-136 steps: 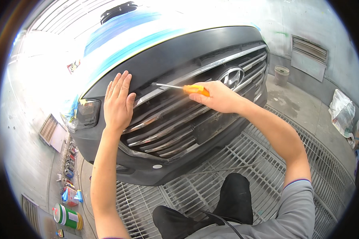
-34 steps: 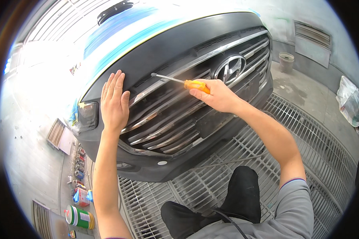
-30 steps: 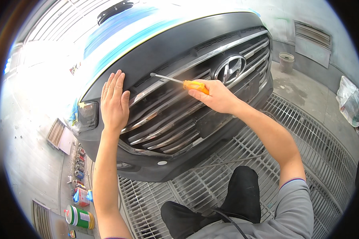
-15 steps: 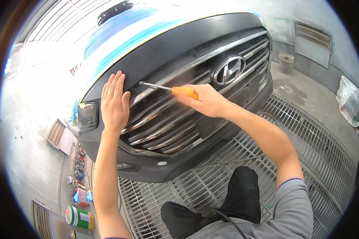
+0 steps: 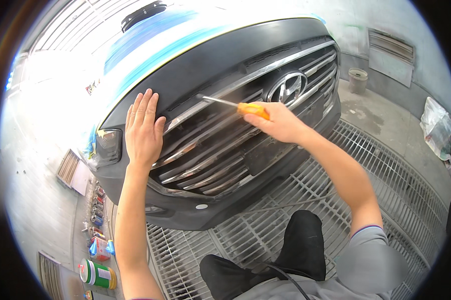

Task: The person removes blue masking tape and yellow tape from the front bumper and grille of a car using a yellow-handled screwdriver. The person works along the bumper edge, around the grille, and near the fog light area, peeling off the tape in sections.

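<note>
A dark grey car front bumper (image 5: 195, 65) with a chrome-barred grille (image 5: 205, 135) fills the middle of the view. My left hand (image 5: 144, 131) lies flat on the bumper between the headlight (image 5: 108, 146) and the grille's left end, fingers stretched out. In my right hand (image 5: 278, 121) is a screwdriver (image 5: 253, 110), gripped by its orange-yellow handle. Its metal shaft points left, the tip over the grille's upper chrome edge; whether it touches I cannot tell. The round chrome emblem (image 5: 287, 88) is just beyond my right hand.
Blue and white masking film (image 5: 150, 55) covers the car behind the bumper. Metal floor grating (image 5: 280, 200) runs under my legs. A green and white bucket (image 5: 98, 274) and several cans stand at the lower left. At the right are a grey bucket (image 5: 358, 80) and a clear plastic bag (image 5: 438, 127).
My right hand has moved to the right with the screwdriver, and its tip has shifted right along the grille's top edge. My left hand stays on the bumper.
</note>
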Demonstrator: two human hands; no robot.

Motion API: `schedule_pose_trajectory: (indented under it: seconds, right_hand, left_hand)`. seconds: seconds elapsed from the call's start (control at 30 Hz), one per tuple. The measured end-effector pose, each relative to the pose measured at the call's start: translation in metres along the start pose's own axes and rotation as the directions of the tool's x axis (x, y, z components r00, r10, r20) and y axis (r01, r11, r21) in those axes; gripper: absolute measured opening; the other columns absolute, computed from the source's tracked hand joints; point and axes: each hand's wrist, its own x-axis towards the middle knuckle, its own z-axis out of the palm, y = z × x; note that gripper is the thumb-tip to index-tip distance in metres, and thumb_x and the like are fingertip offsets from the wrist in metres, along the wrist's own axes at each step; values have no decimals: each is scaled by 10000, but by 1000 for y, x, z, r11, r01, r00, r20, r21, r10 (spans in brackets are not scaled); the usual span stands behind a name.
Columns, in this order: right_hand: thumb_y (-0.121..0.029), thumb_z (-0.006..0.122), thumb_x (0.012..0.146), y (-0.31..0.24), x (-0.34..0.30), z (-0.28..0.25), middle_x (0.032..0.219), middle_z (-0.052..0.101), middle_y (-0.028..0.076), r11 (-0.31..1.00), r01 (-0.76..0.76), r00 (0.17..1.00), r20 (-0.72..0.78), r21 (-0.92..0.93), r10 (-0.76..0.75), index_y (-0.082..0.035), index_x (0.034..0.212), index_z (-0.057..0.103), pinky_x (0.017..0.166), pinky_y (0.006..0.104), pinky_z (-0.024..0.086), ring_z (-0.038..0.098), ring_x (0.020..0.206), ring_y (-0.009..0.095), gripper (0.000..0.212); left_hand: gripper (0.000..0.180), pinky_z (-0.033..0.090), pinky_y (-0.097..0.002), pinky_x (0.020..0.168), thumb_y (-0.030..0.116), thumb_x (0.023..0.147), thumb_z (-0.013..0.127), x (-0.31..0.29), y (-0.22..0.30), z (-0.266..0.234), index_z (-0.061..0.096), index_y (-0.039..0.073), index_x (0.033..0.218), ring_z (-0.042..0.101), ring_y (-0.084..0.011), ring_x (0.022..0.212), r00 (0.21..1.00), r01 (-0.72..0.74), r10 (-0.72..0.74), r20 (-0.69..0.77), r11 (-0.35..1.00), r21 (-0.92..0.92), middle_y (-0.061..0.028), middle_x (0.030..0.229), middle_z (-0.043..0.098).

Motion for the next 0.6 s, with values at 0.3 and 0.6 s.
schedule_pose_trajectory:
  seconds: [0.3,0.6]
  right_hand:
    - [-346,674,1134,44,-20,-62,804,600,-73,997,-64,981,-185,-40,56,-70,1404,742,637,244,419,474,696,24,392]
    - [-324,690,1135,68,-14,-16,809,576,-80,995,36,929,-370,97,3,-21,1332,740,643,242,424,484,709,19,364]
  left_hand:
    - [535,367,-518,1302,286,1113,623,0,-1,4,581,93,1611,492,-368,1564,1000,3,-3,-3,1000,-1,-112,1676,561]
    - [519,352,-508,1314,287,1139,582,-1,-4,4,574,85,1617,470,-368,1585,1000,0,0,6,1000,5,-121,1691,546]
